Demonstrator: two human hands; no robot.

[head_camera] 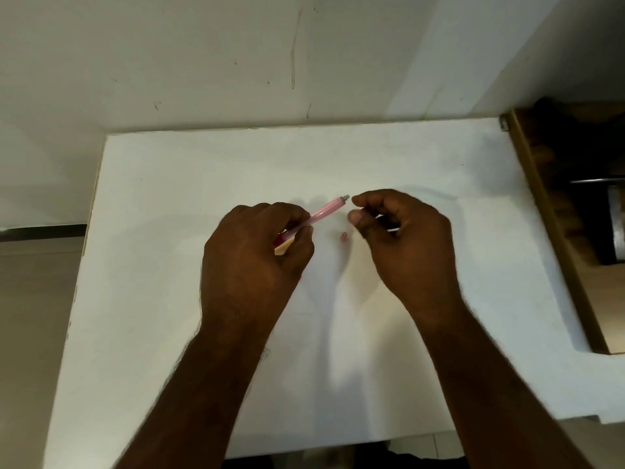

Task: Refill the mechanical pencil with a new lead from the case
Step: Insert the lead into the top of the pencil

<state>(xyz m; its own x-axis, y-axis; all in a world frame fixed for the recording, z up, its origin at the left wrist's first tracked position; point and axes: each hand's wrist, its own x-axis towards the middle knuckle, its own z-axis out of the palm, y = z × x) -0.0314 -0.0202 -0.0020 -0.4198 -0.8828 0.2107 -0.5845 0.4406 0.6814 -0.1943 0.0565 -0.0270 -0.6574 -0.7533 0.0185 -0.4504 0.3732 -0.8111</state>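
Observation:
My left hand (257, 252) grips a pink translucent mechanical pencil (324, 211), whose grey open rear end points up and right. A pale flat piece, perhaps the lead case (281, 249), shows under the left fingers. My right hand (402, 238) hovers just right of the pencil's end, thumb and forefinger pinched close together; whether a lead sits between them is too thin to tell. A white object shows inside the right palm. A small pink cap (344, 236) lies on the white table (169, 265) between both hands.
The white wall rises behind the table's far edge. A brown wooden frame (554, 231) with dark items inside stands along the table's right side. Floor shows to the left of the table.

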